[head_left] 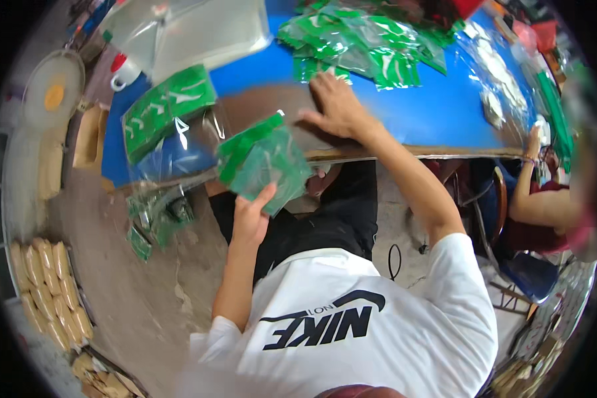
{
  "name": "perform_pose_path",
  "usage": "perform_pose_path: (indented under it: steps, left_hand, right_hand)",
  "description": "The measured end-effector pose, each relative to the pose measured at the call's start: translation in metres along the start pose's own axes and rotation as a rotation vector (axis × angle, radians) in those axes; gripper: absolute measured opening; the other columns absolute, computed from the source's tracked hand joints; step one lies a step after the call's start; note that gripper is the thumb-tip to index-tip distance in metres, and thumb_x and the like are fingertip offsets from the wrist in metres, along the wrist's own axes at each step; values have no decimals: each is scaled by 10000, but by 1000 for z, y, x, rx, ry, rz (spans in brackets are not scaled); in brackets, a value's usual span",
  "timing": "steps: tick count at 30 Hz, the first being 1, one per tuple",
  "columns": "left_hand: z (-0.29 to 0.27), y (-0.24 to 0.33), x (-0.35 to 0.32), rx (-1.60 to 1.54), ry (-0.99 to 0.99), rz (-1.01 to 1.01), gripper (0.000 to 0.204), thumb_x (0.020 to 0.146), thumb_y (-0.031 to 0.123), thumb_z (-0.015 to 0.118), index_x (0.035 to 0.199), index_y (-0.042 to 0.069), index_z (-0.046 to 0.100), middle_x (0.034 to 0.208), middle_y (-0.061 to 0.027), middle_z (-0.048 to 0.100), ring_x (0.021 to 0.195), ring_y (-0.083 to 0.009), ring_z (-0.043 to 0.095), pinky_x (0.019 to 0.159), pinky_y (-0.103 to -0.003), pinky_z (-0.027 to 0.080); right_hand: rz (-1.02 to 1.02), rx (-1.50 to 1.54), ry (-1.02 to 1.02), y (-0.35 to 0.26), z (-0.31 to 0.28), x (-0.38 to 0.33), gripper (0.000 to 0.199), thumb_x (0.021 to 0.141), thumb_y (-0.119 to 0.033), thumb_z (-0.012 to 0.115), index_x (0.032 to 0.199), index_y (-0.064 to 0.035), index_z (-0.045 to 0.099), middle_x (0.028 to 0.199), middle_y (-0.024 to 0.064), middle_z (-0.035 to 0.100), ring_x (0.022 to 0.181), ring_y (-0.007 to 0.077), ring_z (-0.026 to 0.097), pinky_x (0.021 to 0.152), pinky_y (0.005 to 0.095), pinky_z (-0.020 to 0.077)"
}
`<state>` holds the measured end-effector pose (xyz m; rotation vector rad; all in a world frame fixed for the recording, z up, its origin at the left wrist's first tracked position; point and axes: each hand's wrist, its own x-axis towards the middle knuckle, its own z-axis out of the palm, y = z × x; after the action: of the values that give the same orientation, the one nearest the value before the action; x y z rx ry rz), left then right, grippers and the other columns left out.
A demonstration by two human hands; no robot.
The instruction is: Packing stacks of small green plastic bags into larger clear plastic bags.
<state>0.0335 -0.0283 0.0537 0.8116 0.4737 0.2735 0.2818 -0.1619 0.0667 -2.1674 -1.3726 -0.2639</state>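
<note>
My left hand (251, 215) is closed on a small stack of clear plastic packets with green ends (272, 162), held in front of the table edge over my lap. Thumb on top, it grips them by the near corner. My right hand (341, 109) reaches over the blue table, palm down, with the thumb spread from the fingers. Its fingertips are at the near edge of a loose heap of similar green and clear packets (385, 50); whether they pinch one is hard to see.
A flat green packet bundle (169, 109) lies at the table's left, near large clear plastic sheets (212, 33) and a white mug (125, 71). White items in clear plastic (497, 73) lie at right, near another person's arm (527, 179). Packets in a bag (159, 215) hang below the edge.
</note>
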Motion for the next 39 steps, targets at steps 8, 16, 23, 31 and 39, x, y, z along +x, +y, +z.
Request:
perform_pose_path:
  steps: [8, 16, 23, 31, 39]
  left_hand:
    - [-73, 1, -16, -120, -109, 18, 547, 832, -48, 699, 1338, 82, 537, 1237, -48, 622, 1134, -198, 599, 1023, -378, 444]
    - [-3, 2, 2, 93, -157, 249, 459, 851, -33, 716, 1276, 56, 569, 1202, -44, 631, 1103, -178, 604, 968, -336, 477]
    - [-11, -1, -4, -3, -72, 109, 519, 929, 69, 671, 1396, 7, 455, 1352, -92, 552, 1222, -225, 553, 1062, -394, 430]
    - [-22, -6, -17, -146, -93, -52, 513, 931, 86, 674, 1392, 11, 463, 1345, -90, 565, 1239, -240, 551, 1095, -416, 411]
    - [20, -12, 1, -1, -11, -117, 453, 960, 60, 620, 1388, 28, 475, 1339, -94, 565, 1222, -254, 561, 1038, -451, 476]
  right_hand:
    - [-200, 87, -105, -43, 1, -67, 492, 854, -111, 716, 1316, -69, 548, 1194, 132, 580, 1098, 324, 573, 893, 412, 485]
    - [630, 1105, -440, -68, -63, -29, 370, 1050, -363, 493, 1147, -38, 641, 934, 23, 667, 852, 151, 641, 749, 298, 514]
    - [133, -376, 78, 63, -10, -5, 903, 882, -691, 533, 1355, 75, 479, 1414, 297, 450, 1365, 450, 371, 1142, 574, 254]
    - [244, -114, 139, 36, -32, -15, 734, 832, -564, 682, 1228, 39, 548, 1241, 289, 550, 1228, 452, 496, 1015, 546, 408]
    - [510, 6, 250, 86, -21, 29, 357, 836, -242, 735, 1052, 11, 606, 941, 235, 649, 873, 385, 632, 791, 455, 510]
